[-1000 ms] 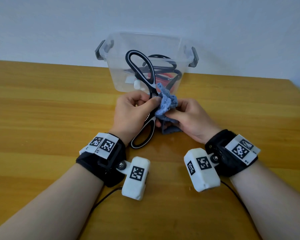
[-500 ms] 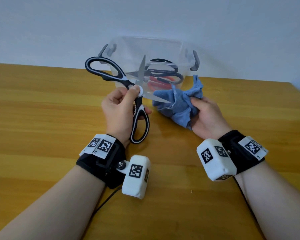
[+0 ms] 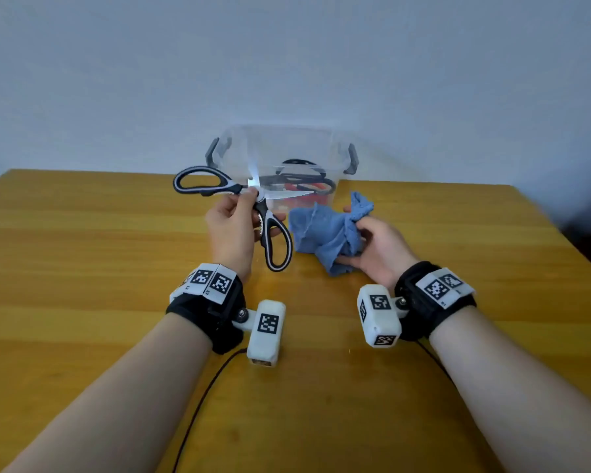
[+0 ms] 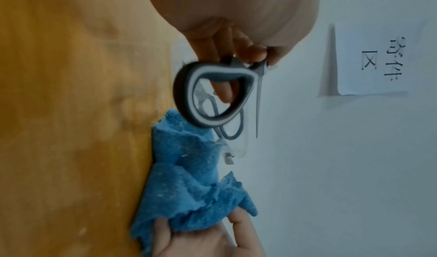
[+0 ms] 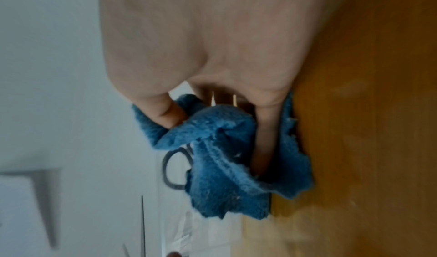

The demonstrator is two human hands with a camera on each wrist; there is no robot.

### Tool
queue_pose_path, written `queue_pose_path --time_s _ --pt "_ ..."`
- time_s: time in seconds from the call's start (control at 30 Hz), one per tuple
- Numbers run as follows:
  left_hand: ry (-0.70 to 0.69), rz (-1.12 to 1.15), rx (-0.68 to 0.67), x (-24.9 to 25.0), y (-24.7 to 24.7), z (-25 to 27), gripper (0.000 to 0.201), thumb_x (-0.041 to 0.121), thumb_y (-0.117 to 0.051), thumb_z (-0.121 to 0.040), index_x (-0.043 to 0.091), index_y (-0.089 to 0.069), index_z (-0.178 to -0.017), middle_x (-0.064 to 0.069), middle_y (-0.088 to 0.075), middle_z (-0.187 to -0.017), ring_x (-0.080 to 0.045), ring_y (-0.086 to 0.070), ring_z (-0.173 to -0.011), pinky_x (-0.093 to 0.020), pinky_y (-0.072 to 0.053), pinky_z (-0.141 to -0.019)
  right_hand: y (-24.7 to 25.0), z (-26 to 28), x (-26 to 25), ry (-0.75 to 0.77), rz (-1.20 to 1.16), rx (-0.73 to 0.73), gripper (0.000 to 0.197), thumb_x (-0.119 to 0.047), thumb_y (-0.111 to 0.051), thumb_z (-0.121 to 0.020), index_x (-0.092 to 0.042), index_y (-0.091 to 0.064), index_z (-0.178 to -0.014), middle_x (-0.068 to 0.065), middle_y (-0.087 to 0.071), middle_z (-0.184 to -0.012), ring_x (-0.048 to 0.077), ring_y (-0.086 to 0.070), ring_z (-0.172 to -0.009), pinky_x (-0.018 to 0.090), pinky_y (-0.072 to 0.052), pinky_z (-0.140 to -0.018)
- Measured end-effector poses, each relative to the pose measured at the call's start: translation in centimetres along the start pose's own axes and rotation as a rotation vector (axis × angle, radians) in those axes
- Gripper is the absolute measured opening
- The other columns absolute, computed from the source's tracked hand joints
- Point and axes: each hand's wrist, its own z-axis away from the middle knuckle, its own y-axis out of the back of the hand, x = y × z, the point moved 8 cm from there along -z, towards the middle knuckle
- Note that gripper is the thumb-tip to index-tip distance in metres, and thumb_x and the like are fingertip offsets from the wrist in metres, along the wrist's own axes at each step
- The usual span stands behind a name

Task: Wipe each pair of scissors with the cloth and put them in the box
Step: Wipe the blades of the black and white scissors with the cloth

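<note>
Black-and-white steel kitchen scissors (image 3: pixel 253 206), splayed open before the clear plastic box (image 3: pixel 280 155), are pinched at the pivot by the left hand (image 3: pixel 231 230), while the right hand (image 3: pixel 377 249) clutches the soft blue cloth (image 3: pixel 325 230); stiff, probably heavy, best held at the handles.

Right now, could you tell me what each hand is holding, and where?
Left hand pinches the black-and-white-handled scissors at the pivot; right hand grips the crumpled blue cloth by its right side.

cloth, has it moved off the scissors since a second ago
Yes: the cloth, in the right hand, moved right, off the scissors, judged against the box.
</note>
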Motion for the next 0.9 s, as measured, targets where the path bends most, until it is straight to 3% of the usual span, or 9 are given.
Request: queue_pose_path --time_s 0.07,0.1,0.2,0.3,0.37,0.47,0.6,0.8,0.9 --pt "0.051 0.0 -0.006 1.1 -0.2 0.3 0.029 0.021 -0.064 -0.101 0.007 -0.058 -0.076 -0.007 -0.051 -0.064 -0.053 -0.07 -0.086 -0.037 -0.06 -0.058 0.1 1.4 -1.2 -0.005 0.049 0.017 0.029 -0.013 -0.048 -0.101 -0.016 -0.062 -0.126 0.015 -0.066 -0.121 0.037 -0.066 -0.109 0.06 -0.058 -0.085" --pt "0.068 0.0 -0.012 1.8 -0.3 0.6 0.028 0.021 -0.065 -0.1 0.005 -0.06 -0.078 -0.008 -0.053 -0.066 -0.053 -0.068 -0.084 -0.035 -0.059 -0.058 -0.2 2.3 -2.3 0.012 0.091 0.024 0.033 -0.011 -0.048 -0.099 -0.018 -0.061 -0.129 0.012 -0.066 -0.117 0.033 -0.066 -0.107 0.057 -0.058 -0.084" --pt "0.105 -0.007 -0.057 4.8 -1.2 2.2 0.021 0.023 -0.065 -0.1 0.003 -0.068 -0.093 -0.003 -0.064 -0.067 -0.03 -0.071 -0.072 -0.031 -0.059 -0.057 -1.3 5.1 -6.4 0.122 0.328 0.091 0.054 -0.001 -0.045 -0.092 -0.028 -0.054 -0.137 0.003 -0.065 -0.117 0.02 -0.059 -0.108 0.046 -0.053 -0.085" --pt "0.11 0.021 -0.111 8.3 -2.4 4.2 0.015 0.02 -0.065 -0.101 0.006 -0.071 -0.098 -0.004 -0.07 -0.075 -0.018 -0.072 -0.065 -0.033 -0.062 -0.064 -3.3 8.1 -10.4 0.216 0.468 0.101 0.043 -0.005 -0.047 -0.093 -0.022 -0.065 -0.129 -0.001 -0.067 -0.121 0.022 -0.057 -0.112 0.051 -0.049 -0.103" --pt "0.099 0.037 -0.127 10.8 -3.1 5.3 0.016 0.02 -0.067 -0.1 0.004 -0.071 -0.101 -0.005 -0.071 -0.078 -0.019 -0.072 -0.067 -0.037 -0.063 -0.069 -5.0 9.8 -11.9 0.195 0.477 0.038 0.026 -0.028 -0.057 -0.099 -0.021 -0.071 -0.119 0.0 -0.072 -0.118 0.025 -0.061 -0.111 0.048 -0.05 -0.1" --pt "0.06 0.074 -0.17 14.5 -4.5 6.8 0.02 0.023 -0.067 -0.1 0.003 -0.071 -0.102 -0.005 -0.07 -0.081 -0.024 -0.072 -0.079 -0.044 -0.064 -0.079 -8.0 12.6 -13.7 0.182 0.589 -0.103 0.039 -0.053 -0.064 -0.093 -0.02 -0.074 -0.113 -0.001 -0.075 -0.112 0.023 -0.066 -0.102 0.043 -0.053 -0.09" --pt "-0.032 0.109 -0.219 19.0 -6.2 8.7 0.022 0.024 -0.062 -0.103 0.004 -0.068 -0.101 -0.005 -0.07 -0.085 -0.026 -0.074 -0.085 -0.043 -0.063 -0.077 -11.9 15.7 -15.5 0.235 0.664 -0.256 0.035 -0.036 -0.065 -0.098 -0.006 -0.071 -0.114 0.012 -0.076 -0.108 0.026 -0.072 -0.086 0.044 -0.062 -0.075" --pt "0.032 -0.104 -0.369 22.3 -7.7 10.2 0.036 0.036 -0.056 -0.105 0.002 -0.069 -0.112 -0.011 -0.076 -0.104 -0.031 -0.078 -0.092 -0.049 -0.064 -0.082 -12.3 17.8 -20.7 0.435 0.527 -0.084 0.033 -0.035 -0.05 -0.106 -0.007 -0.068 -0.109 0.01 -0.078 -0.092 0.028 -0.074 -0.077 0.043 -0.063 -0.071" --pt "0.091 -0.192 -0.289 22.9 -5.8 9.9 0.043 0.04 -0.051 -0.106 0.004 -0.071 -0.096 -0.003 -0.07 -0.077 -0.029 -0.077 -0.07 -0.037 -0.062 -0.061 -11.3 18.4 -22.7 0.479 0.445 -0.012 0.034 -0.032 -0.048 -0.106 -0.004 -0.067 -0.108 0.012 -0.076 -0.089 0.028 -0.072 -0.072 0.04 -0.062 -0.068"
